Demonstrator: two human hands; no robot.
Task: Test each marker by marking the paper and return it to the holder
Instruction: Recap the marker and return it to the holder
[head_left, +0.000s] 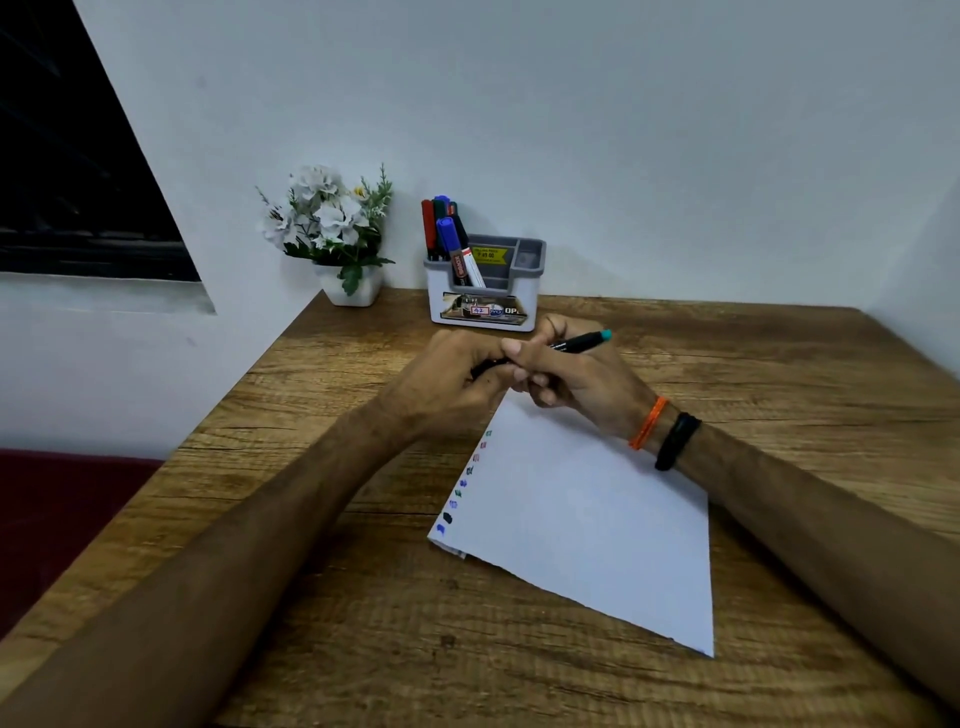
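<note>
Both forearms are bare, with no sleeves in sight. The right wrist wears two bands: a thin orange thread band (648, 422) nearest the right hand (582, 371), and a thicker black band (677, 441) just behind it.

Both forearms reach in from the lower corners, the left from about 7 o'clock and the right from about 4 o'clock, and the hands meet just above the middle. The left hand (451, 375) is curled into a loose fist, knuckles up, its fingers closed round something dark. The right hand (574, 370) touches it at 3 o'clock, fingers curled and thumb pressed in a pinch. The right wrist carries an orange band (647, 423) and a black band (677, 440).
</note>
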